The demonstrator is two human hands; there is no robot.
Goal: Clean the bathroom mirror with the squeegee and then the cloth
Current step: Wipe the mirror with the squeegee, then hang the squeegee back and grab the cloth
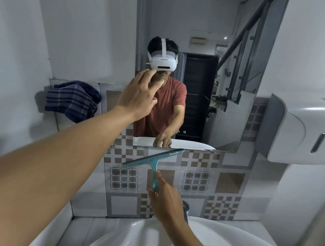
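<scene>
Right hand (166, 198): grip closed on the handle of the teal squeegee (155, 161), blade tilted, right tip at the lower edge of the mirror (209, 40) | Left hand (138, 95): fingers spread, empty, against the glass | Cloth (72, 101): far left ledge | Risk: tilted blade may leave streaks; palm may smudge glass.

White basin (125, 232) at bottom of view, curved rim against patterned tile wall (228, 181); bowl glossy, nothing seen lying in it. Dark tap (186, 206) stands at back rim, partly hidden behind forearm. Narrow ledge (53, 79) on left wall, level with lower part of mirror, carries blue checked cloth (72, 100), bunched, draped over ledge front and hanging down.
</scene>
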